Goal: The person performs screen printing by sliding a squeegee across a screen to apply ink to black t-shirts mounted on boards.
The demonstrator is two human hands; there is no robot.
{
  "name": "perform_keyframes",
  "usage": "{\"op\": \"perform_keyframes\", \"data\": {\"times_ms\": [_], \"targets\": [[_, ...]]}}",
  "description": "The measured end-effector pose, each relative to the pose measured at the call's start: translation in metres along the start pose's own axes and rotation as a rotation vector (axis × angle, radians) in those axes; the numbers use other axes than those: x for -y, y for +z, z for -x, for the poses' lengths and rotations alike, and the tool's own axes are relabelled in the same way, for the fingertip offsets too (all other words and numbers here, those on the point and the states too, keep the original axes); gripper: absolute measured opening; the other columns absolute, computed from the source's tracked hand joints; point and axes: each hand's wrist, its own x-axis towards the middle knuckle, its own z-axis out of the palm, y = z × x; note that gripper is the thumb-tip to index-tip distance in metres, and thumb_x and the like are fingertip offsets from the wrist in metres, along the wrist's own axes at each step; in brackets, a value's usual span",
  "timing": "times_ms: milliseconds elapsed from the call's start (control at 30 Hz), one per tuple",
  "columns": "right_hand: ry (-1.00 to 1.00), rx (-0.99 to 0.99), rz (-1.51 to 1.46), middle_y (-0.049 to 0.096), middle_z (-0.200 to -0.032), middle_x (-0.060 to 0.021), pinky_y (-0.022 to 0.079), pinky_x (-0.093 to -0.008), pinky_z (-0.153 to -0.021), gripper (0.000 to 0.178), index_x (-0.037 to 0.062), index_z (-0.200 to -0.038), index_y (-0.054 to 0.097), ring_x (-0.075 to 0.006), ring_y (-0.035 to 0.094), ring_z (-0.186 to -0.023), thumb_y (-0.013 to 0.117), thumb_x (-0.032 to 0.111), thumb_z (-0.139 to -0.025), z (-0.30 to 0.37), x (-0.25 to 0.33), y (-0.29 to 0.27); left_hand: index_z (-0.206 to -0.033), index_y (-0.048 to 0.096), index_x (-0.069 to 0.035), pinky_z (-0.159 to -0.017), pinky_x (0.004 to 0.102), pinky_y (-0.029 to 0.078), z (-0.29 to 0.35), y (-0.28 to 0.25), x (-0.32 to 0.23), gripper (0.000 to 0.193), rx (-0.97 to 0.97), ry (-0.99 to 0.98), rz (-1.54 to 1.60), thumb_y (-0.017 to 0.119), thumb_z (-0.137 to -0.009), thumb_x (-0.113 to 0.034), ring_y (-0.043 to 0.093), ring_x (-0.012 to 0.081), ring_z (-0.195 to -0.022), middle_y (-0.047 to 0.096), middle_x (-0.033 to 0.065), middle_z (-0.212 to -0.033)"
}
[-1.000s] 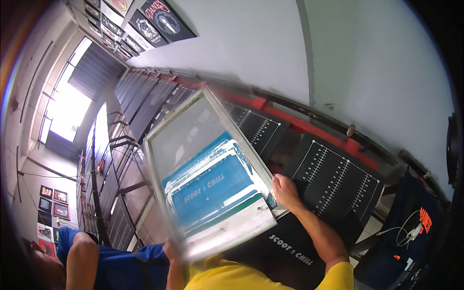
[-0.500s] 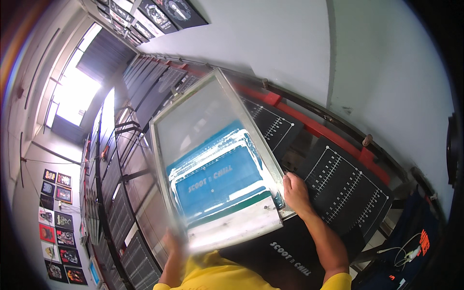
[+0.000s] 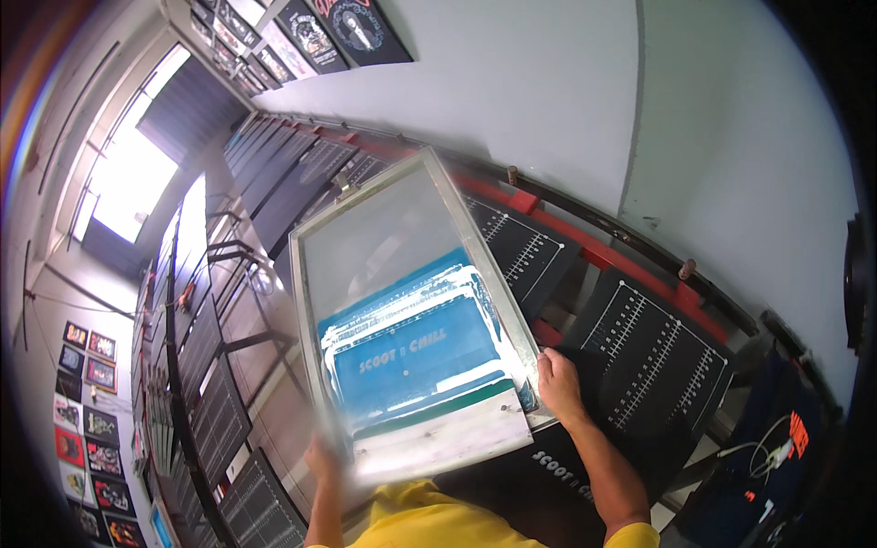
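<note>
Workshop wall: pale grey (image 3: 548,100), sloping above a red rail (image 3: 598,254) and rows of black platens (image 3: 671,352) with white scale marks.
Screen-printing frame (image 3: 402,365): held between both hands, most of it ahead of them — its long axis runs away from the yellow-shirted torso, leaning left.
Right hand (image 3: 559,388): clasping the near part of the frame's right side; nearer than the other hand to the platens.
Left hand (image 3: 324,459): at the near-left corner, blurred — cannot tell how its fingers are closed.
Mesh: blue, streaked white, white strip across the near end.
Beneath the near-right corner: black printed surface (image 3: 539,498) with pale lettering, partly hidden by frame and forearm.
Left side: second platen row (image 3: 215,425), well apart.
</note>
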Motion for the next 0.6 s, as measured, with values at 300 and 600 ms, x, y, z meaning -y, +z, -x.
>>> {"op": "perform_keyframes", "data": {"times_ms": [300,600], "targets": [[0.147,-0.022,0.039,0.068,-0.104,-0.0308,0.050,-0.0468,-0.091,0.040,-0.0095,-0.111,0.065,-0.0458,0.064,-0.103,0.051,0.027,-0.099,0.035,0.027,0.041,-0.096,0.071,0.005,-0.053,0.0296,0.044,-0.037,-0.002,-0.027,0.044,0.138,0.011,0.114,0.049,-0.104,-0.033,0.058,0.0117,-0.062,0.067,0.0063,-0.079],[0.063,-0.363,0.089,0.065,-0.089,-0.0300,0.050,-0.0500,-0.079,0.032,-0.0070,-0.094,0.064,-0.0480,0.063,-0.090,0.051,0.022,-0.098,0.069,0.047,0.134,-0.073,0.055,-0.006,-0.051,0.0281,0.030,-0.195,-0.011,-0.005,0.044,0.226,0.163,-0.063,0.052,-0.103,-0.039,0.041,0.0082,-0.057,0.042,-0.0052,-0.066]]}}
